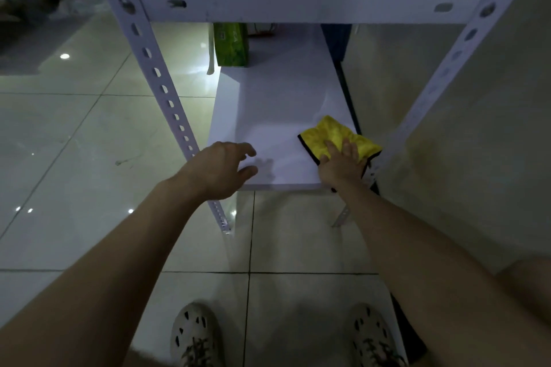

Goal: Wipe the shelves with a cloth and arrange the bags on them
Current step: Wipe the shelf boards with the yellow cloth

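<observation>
The white metal rack's lower shelf (277,104) looks mid-wipe, with a green bag (232,45) at its far left unarranged, a yellow black-edged cloth (337,134) front right under the flat-fingered right hand (343,164), and the left hand (220,170) loose and empty.

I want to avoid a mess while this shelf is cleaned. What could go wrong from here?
1. The green bag stands at the back left edge of the lower shelf, its strap hanging over the side; a long wipe may push it off.
2. The right hand presses the yellow cloth at the front right corner; the cloth could slip over the edge.
</observation>
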### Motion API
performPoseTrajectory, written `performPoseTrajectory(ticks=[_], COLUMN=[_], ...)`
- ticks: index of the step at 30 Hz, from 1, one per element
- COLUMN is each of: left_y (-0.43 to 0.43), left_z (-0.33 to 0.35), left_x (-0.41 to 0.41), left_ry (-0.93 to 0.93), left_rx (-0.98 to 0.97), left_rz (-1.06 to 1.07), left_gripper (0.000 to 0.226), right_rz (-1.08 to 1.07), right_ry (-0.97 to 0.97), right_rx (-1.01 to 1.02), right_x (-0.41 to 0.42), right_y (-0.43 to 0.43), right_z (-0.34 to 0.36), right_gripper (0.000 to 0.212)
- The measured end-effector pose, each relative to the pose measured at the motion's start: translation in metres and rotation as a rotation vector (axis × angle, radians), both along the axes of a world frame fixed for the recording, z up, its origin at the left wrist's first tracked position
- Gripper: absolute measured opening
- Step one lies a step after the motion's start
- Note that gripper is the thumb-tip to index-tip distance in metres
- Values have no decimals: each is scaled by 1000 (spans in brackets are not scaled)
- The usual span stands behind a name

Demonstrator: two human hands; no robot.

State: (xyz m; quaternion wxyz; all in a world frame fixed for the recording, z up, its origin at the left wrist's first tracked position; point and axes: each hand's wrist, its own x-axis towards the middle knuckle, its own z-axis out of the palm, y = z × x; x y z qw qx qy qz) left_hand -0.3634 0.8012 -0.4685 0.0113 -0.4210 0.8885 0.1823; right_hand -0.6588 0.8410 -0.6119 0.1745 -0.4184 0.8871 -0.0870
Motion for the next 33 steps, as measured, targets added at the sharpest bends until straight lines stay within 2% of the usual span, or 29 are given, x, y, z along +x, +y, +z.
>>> performPoseTrajectory(ticks=[4, 6, 10, 13, 19, 23, 27, 30, 33], left_y=[2, 1, -4, -12, -21, -21, -13, -9, -4], left_z=[5, 5, 3, 2, -8, -10, -12, -9, -4], left_x=[15, 28, 45, 45, 44, 45, 42, 39, 36], left_ry=[-8, -25, -29, -21, -122, -122, -132, -115, -98], left_rx=[-36, -33, 13, -20, -3, 29, 57, 49, 46], left_rz=[-6, -3, 10, 34, 27, 37, 49, 57, 52], left_gripper=[50, 46, 38, 35, 39, 38, 38, 37, 39], right_rz=[-14, 12, 345, 599, 726, 709, 615, 560, 412], right_ry=[48, 51, 34, 79, 102, 213, 381, 301, 194], right_rx=[16, 14, -81, -178, -209, -174, -75, -68, -200], right_x=[-20, 0, 98, 155, 130, 110, 103, 106, 105], right_y=[-39, -65, -96, -84, -46, -4, 14, 10, 0], right_z=[-3, -5, -8, -16, -13, -9, 6, 29, 65], right_gripper=[57, 58, 54, 51, 51, 63, 60, 55, 54])
